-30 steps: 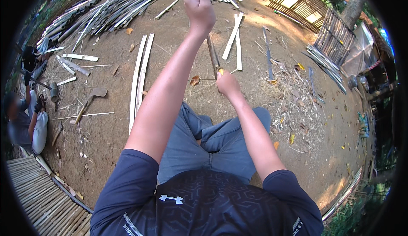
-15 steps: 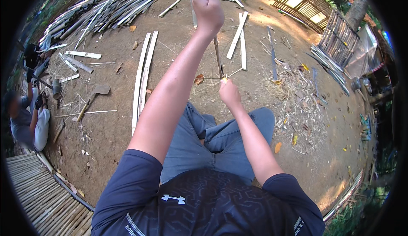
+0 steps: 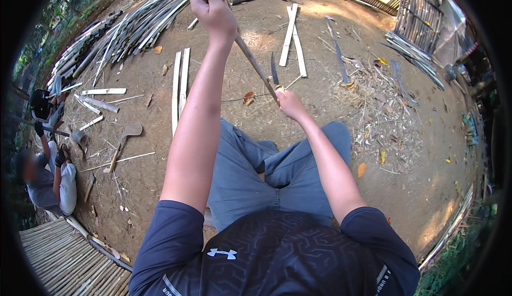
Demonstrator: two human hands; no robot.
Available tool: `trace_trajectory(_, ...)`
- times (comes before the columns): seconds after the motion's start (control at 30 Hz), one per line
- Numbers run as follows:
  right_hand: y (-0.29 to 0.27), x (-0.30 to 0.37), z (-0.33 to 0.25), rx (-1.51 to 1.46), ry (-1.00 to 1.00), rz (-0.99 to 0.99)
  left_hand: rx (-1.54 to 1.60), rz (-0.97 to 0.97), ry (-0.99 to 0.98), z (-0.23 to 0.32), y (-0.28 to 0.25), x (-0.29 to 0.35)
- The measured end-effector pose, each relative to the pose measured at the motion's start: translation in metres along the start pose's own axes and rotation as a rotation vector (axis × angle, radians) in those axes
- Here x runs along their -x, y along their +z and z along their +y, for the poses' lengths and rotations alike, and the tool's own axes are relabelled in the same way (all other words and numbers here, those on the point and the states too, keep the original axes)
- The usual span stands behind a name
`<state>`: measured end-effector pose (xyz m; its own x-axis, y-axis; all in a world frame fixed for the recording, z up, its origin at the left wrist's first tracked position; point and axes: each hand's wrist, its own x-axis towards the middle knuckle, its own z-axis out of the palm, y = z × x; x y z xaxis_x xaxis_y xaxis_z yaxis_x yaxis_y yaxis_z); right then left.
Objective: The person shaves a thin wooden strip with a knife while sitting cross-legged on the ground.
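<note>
Raised at the far middle, my left hand [image 3: 216,20] is closed around a long, thin brown stick [image 3: 249,55]. The stick slants down and right until its lower end meets my right hand [image 3: 290,105]. That hand is closed on a knife, whose narrow dark blade [image 3: 274,70] points away from me beside the stick's lower part. Most of the knife's handle is hidden in my fingers. Both hands are above the ground, beyond my bent knees.
Pale split bamboo strips [image 3: 292,37] lie ahead, with two more [image 3: 180,82] left of my arm. A large bamboo pile [image 3: 141,26] is far left. A hatchet-like tool [image 3: 125,141] and a seated person [image 3: 48,181] are at left. A long dark blade [image 3: 337,48] lies right, near shavings.
My left hand has swung left, tilting the stick further. The knife blade now shows apart from the stick. My right hand stays in nearly the same place. The view has shifted slightly.
</note>
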<state>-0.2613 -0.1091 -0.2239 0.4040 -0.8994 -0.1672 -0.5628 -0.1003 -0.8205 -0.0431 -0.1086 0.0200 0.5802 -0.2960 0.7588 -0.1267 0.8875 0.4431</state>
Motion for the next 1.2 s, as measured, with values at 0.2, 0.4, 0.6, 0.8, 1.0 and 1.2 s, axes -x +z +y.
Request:
trace_trajectory(0.2,-0.001,0.035,-0.082,0.245,-0.203,0.328,-0.045,0.021,-0.027,0.007,-0.01,0.0)
trace_trajectory(0.4,0.044,0.012,0.036,0.627,0.238,-0.03,-0.124,-0.013,0.027,0.007,0.01,0.011)
trace_trajectory(0.6,0.027,0.004,0.02,0.206,0.343,-0.212,-0.012,-0.021,-0.083,0.013,0.002,0.005)
trace_trajectory(0.8,0.029,-0.004,0.058,0.168,0.096,-0.049,-0.053,0.01,-0.124,0.016,0.005,0.003)
trace_trajectory(1.0,0.046,0.04,-0.013,0.381,-0.068,0.142,-0.114,0.026,-0.169,0.03,-0.017,0.003)
trace_trajectory(1.2,0.061,-0.008,0.083,0.435,0.144,0.101,-0.165,0.061,-0.19,0.024,-0.005,0.002)
